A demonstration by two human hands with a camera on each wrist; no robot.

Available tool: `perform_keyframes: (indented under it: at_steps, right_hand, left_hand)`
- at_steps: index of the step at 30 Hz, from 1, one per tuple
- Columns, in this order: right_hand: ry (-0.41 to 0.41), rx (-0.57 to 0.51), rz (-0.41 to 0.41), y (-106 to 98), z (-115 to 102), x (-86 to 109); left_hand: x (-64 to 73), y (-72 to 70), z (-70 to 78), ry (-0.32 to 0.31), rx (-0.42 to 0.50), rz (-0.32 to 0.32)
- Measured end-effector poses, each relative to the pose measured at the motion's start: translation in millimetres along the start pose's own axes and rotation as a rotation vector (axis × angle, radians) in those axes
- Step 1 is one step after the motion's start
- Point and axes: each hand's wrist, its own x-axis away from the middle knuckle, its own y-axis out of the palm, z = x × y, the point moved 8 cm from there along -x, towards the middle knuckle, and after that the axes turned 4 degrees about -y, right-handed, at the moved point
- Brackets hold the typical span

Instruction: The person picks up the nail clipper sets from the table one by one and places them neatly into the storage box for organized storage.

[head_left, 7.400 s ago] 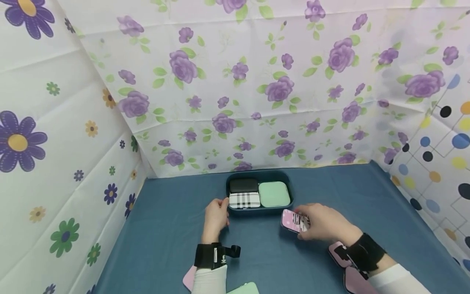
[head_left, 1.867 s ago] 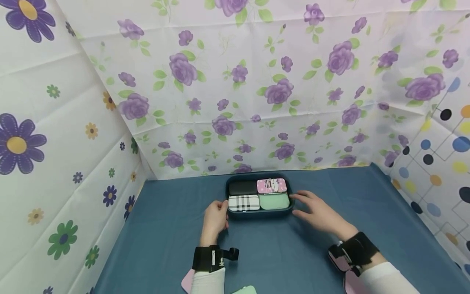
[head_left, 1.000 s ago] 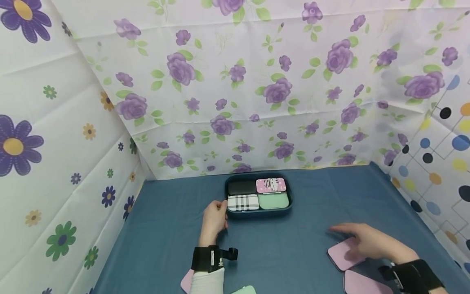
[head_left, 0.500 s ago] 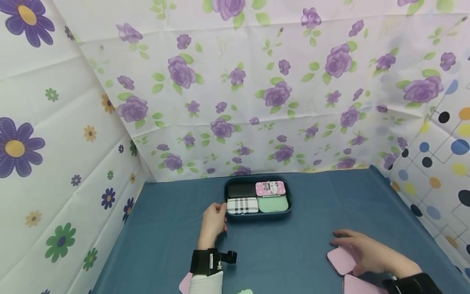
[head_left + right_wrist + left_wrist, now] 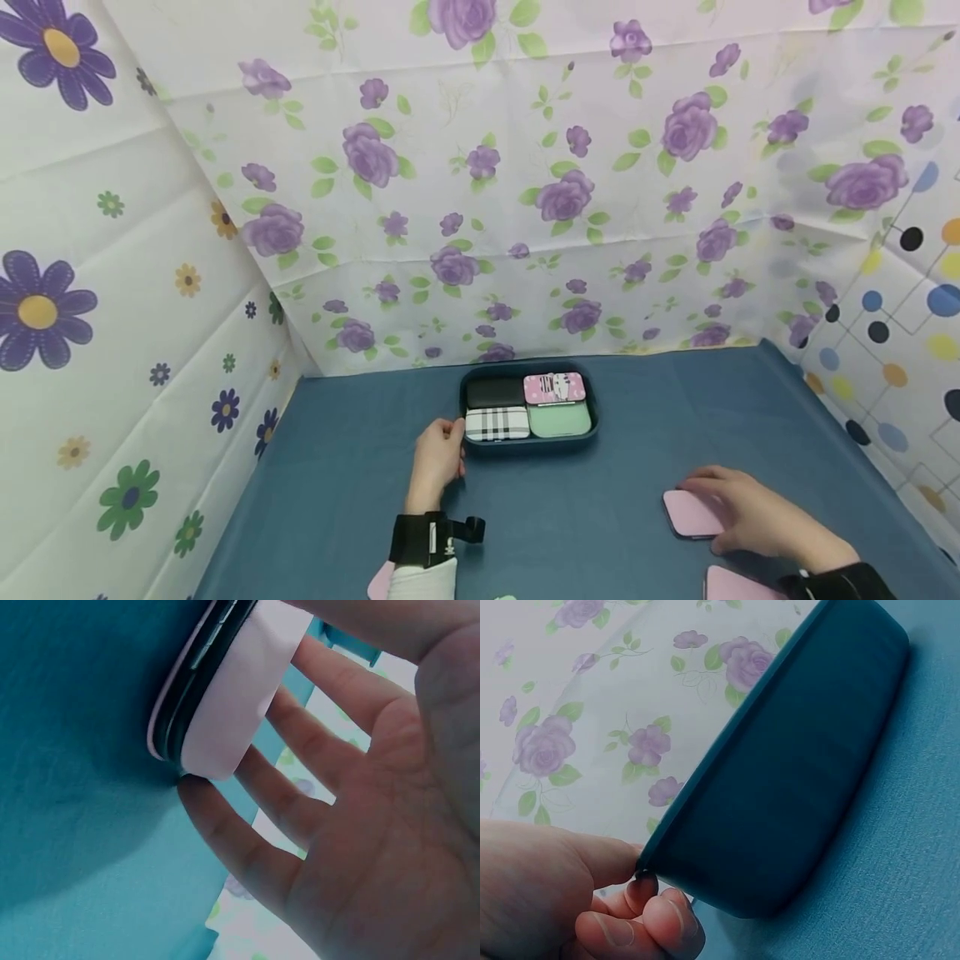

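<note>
My left hand [image 5: 437,457] pinches the left front rim of a dark blue oblong box [image 5: 772,765] with thumb and fingertips. The box holds a black case [image 5: 495,392], a plaid case [image 5: 497,423], a green case [image 5: 559,420] and a pink case with a cartoon picture [image 5: 553,387]. Over to the right, my right hand [image 5: 761,512] grips a small plain pink hinged case [image 5: 688,512] between thumb and fingers. In the right wrist view this case [image 5: 236,690] shows a black edge and a hinge, tilted near the blue cloth.
Another pink case [image 5: 738,585] lies just in front of the right hand, partly under the wrist strap. A pink item [image 5: 379,581] shows beside the left sleeve, and a sliver of green [image 5: 506,597] at the bottom edge. Flowered sheets [image 5: 420,208] wall the blue cloth [image 5: 352,467].
The cartoon case went from my right hand into the box. My right hand then moved right to the plain pink case, gripped it and turned it away from its neighbour. The left hand stayed put.
</note>
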Motion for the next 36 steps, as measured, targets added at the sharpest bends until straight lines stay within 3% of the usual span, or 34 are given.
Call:
perform_keyframes:
  at_steps: [20,36]
  right_hand:
    - [0.07,0.027,0.01,1.8,0.6,1.6]
    - [0.057,0.062,0.028,-2.6,0.4,0.7]
  left_hand:
    - [-0.8,-0.3,-1.3,-0.005,0.011,-0.008]
    - [-0.6,1.5,1.6,0.011,0.0,-0.035]
